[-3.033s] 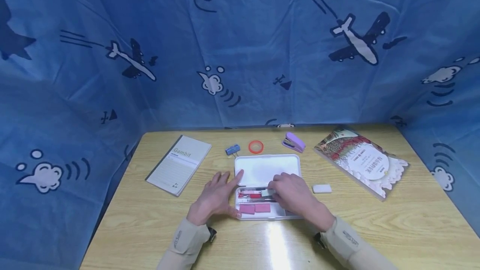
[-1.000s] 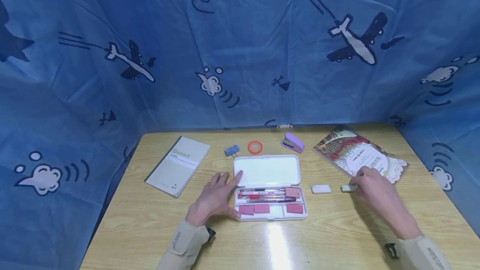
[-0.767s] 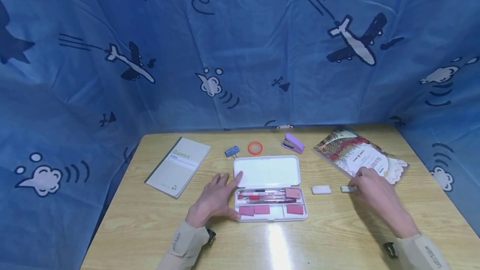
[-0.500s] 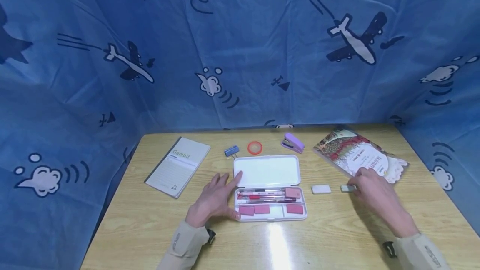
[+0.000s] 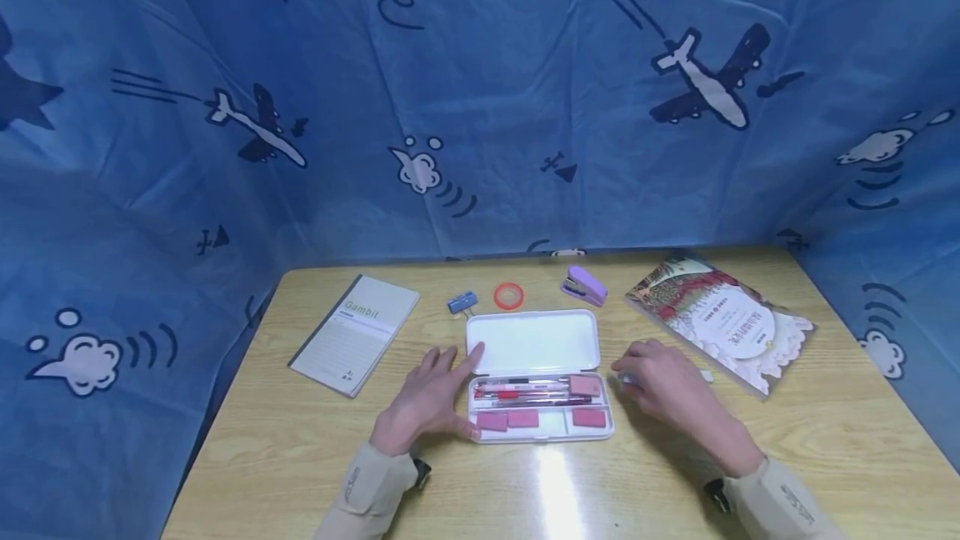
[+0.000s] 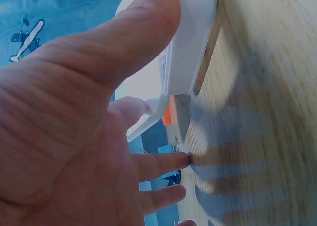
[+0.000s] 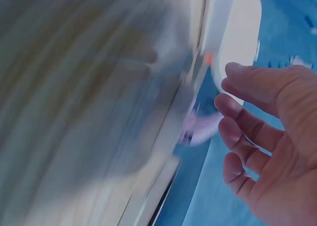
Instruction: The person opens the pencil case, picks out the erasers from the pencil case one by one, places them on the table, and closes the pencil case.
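A white pencil case (image 5: 532, 340) lies with its lid folded back, several pens (image 5: 525, 390) and pink erasers (image 5: 522, 418) inside. My left hand (image 5: 427, 398) spreads at its left end, thumb (image 6: 153, 13) at the near side and index fingertip (image 6: 131, 107) at the lid; the other fingers reach out straight. Just right of the case, my right hand (image 5: 667, 382) hovers over a white eraser (image 5: 632, 379), mostly covering it. In the right wrist view that hand's fingers (image 7: 230, 132) are loosely bent with nothing between them. A pale green eraser (image 5: 707, 376) peeks out behind it.
Behind the case lie a blue binder clip (image 5: 462, 302), a red tape roll (image 5: 508, 297) and a purple stapler (image 5: 584, 285). A notebook (image 5: 356, 336) lies at left, a patterned book (image 5: 723, 323) at right. A blue curtain (image 5: 480, 107) hangs beyond the table's back edge.
My right hand took the pale green eraser from the case, set it down to the right, let go and moved left over the white eraser. My left hand stayed at the case.
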Motion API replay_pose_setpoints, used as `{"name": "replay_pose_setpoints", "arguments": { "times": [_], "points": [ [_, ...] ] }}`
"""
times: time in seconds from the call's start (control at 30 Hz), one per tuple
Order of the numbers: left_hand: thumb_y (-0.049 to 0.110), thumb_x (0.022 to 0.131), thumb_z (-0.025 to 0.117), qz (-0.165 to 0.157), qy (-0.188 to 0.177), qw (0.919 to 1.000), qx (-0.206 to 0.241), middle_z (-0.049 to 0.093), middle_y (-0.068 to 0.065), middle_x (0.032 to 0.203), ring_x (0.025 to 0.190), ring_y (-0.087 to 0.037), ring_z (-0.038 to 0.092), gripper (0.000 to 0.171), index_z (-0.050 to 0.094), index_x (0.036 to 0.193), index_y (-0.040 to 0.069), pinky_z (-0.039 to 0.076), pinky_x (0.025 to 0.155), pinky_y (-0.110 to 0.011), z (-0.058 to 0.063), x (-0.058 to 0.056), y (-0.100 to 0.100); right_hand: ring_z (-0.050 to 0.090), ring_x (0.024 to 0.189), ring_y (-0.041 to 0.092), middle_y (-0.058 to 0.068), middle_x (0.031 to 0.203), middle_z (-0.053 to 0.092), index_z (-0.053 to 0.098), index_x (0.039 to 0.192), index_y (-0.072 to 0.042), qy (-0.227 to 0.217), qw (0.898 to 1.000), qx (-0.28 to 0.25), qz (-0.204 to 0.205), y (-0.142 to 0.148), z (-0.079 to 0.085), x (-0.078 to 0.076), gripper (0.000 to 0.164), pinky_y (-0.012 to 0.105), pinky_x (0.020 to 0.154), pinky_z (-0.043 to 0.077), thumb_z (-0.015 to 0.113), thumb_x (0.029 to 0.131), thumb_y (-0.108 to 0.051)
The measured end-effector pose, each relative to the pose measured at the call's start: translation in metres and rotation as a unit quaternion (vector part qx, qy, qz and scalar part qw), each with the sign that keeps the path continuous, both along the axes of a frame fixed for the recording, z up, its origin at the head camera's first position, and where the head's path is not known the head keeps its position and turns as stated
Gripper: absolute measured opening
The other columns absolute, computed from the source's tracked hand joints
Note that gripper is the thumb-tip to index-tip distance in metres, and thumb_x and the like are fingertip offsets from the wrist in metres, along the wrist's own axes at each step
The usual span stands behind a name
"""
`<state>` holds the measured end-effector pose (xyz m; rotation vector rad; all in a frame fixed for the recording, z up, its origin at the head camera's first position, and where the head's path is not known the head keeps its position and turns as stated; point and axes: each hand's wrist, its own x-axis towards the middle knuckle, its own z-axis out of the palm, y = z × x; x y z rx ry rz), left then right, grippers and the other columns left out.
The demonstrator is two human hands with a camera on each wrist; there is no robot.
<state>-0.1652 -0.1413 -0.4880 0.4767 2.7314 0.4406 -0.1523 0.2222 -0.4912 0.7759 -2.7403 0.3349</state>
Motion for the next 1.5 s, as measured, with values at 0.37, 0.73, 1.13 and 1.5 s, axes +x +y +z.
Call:
{"name": "replay_pose_setpoints", "arguments": {
  "times": [0.37, 0.73, 1.13, 1.5],
  "points": [
    [0.051, 0.06, 0.093, -0.003, 0.002, 1.0, -0.003, 0.024, -0.024, 0.166, 0.154, -0.049, 0.017, 0.131, 0.015, 0.164, 0.032, 0.023, 0.124, -0.066, 0.0, -0.001, 0.002, 0.057, 0.076, 0.011, -0.007, 0.082, 0.065, 0.078, 0.093, -0.02, -0.035, 0.999, 0.007, 0.025, -0.048, -0.004, -0.004, 0.012, 0.028, 0.067, 0.051, 0.081, 0.083, -0.013],
    [0.049, 0.06, 0.094, 0.001, -0.003, 1.0, -0.003, 0.024, -0.023, 0.167, 0.154, -0.049, 0.016, 0.132, 0.014, 0.164, 0.034, 0.022, 0.124, -0.066, -0.001, -0.001, 0.001, 0.054, 0.074, 0.008, -0.011, 0.078, 0.06, 0.062, 0.081, -0.023, -0.017, 0.998, 0.01, 0.053, -0.055, -0.005, -0.005, 0.027, 0.026, 0.065, 0.049, 0.084, 0.076, -0.008],
    [0.049, 0.062, 0.093, 0.0, -0.004, 1.0, -0.001, 0.024, -0.023, 0.166, 0.154, -0.049, 0.016, 0.13, 0.014, 0.164, 0.033, 0.022, 0.124, -0.067, -0.001, -0.001, 0.0, 0.057, 0.078, 0.011, -0.01, 0.08, 0.064, 0.069, 0.079, -0.024, -0.009, 0.998, 0.005, 0.062, -0.049, -0.004, -0.005, 0.02, 0.029, 0.069, 0.049, 0.088, 0.076, -0.02],
    [0.048, 0.062, 0.093, 0.001, -0.005, 1.0, -0.001, 0.023, -0.022, 0.167, 0.154, -0.048, 0.015, 0.13, 0.013, 0.164, 0.034, 0.021, 0.124, -0.067, 0.0, 0.0, 0.0, 0.063, 0.074, 0.004, -0.013, 0.083, 0.067, 0.063, 0.097, -0.023, 0.003, 0.996, -0.068, 0.063, -0.029, 0.017, 0.0, 0.024, 0.025, 0.062, 0.055, 0.079, 0.085, -0.008]
  ]
}}
